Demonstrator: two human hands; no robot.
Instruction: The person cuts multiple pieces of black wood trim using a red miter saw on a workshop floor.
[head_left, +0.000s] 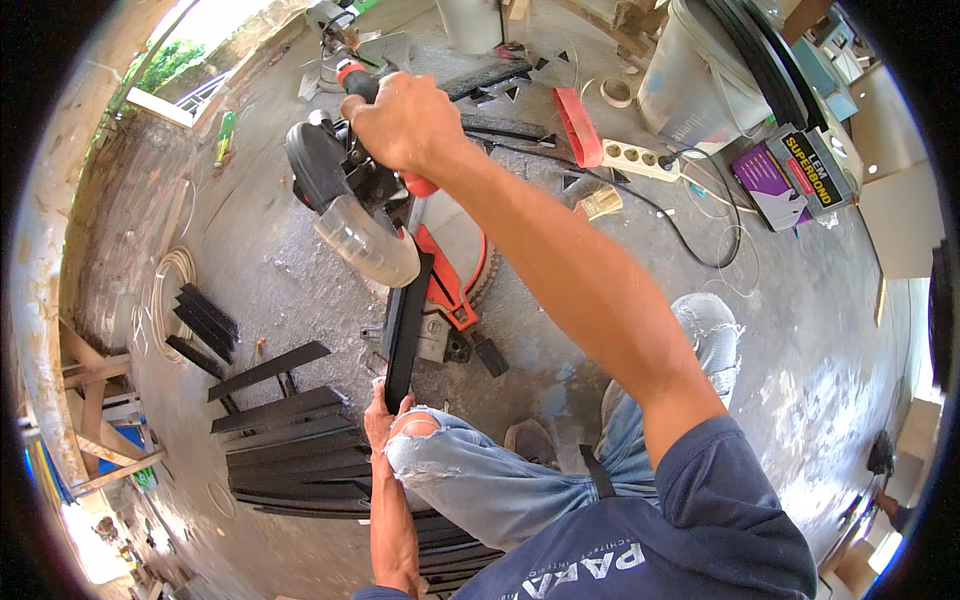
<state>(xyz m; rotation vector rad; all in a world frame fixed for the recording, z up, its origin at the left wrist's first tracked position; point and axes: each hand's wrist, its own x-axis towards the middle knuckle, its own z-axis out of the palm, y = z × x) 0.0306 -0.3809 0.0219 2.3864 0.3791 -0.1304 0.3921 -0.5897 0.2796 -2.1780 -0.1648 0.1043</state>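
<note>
My right hand (402, 120) is wrapped round the red and black handle (356, 82) of a miter saw (358, 170). The saw's clear guard (368, 240) hangs over the far end of a black strip (405, 330), and the blade is hidden behind it. Beside the strip lies the saw's red base plate (440, 280). Down by my bent knee, my left hand (382, 418) grips the near end of the same strip, which runs across the saw bed. The strip's material cannot be made out.
Black strips (295, 455) lie piled at the left, with shorter pieces (205, 318) beyond. A coil of cable (172, 280) rests farther left. On the right are a power strip (640, 160), a brush (600, 203), a white bucket (700, 80) and a purple box (770, 185). Small black offcuts (511, 94) are scattered ahead.
</note>
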